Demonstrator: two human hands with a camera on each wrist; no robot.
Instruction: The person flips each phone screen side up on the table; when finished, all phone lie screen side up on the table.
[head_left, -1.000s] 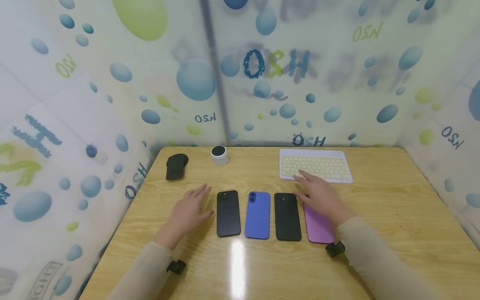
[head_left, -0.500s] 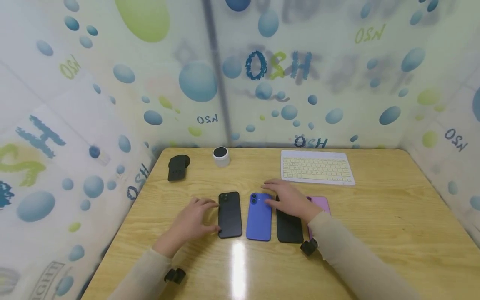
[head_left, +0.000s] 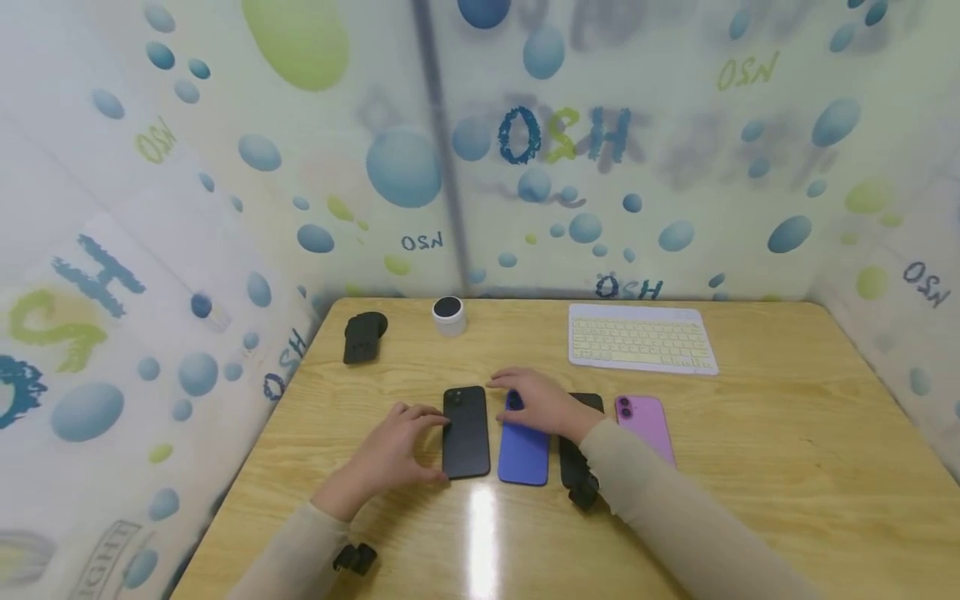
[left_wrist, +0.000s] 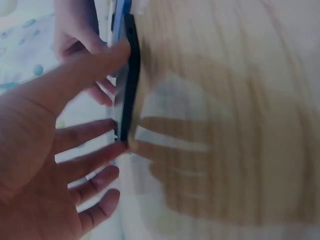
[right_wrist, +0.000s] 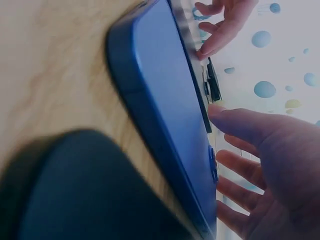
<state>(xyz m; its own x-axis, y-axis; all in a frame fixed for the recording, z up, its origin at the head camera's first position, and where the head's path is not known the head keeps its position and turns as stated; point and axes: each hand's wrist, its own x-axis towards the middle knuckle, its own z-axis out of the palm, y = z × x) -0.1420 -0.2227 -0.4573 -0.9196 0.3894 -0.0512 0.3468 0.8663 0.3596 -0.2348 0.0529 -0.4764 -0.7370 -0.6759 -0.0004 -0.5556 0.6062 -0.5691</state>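
Note:
Four phones lie in a row. At the left one, a black phone (head_left: 467,442) (left_wrist: 132,82), my left hand (head_left: 386,458) (left_wrist: 40,160) has its thumb and fingertips along the left edge, fingers spread. Over the top of the blue phone (head_left: 525,458) (right_wrist: 167,90) is my right hand (head_left: 538,402) (right_wrist: 285,165), fingers extended leftward and holding nothing; whether it touches the phone is unclear. The second black phone (head_left: 587,402) (right_wrist: 95,190) is partly under the right wrist and sleeve. At the right lies the pink phone (head_left: 648,419), its lower part hidden by the sleeve.
A white keyboard (head_left: 641,337) lies at the back of the wooden table (head_left: 787,433), behind the phones. At the back left stand a white round container (head_left: 450,322) with a dark top and a black object (head_left: 363,340). Patterned sheets surround the table.
My right hand has moved left from the pink phone, across the second black phone, to the blue one. My left hand has come right, against the left black phone's edge.

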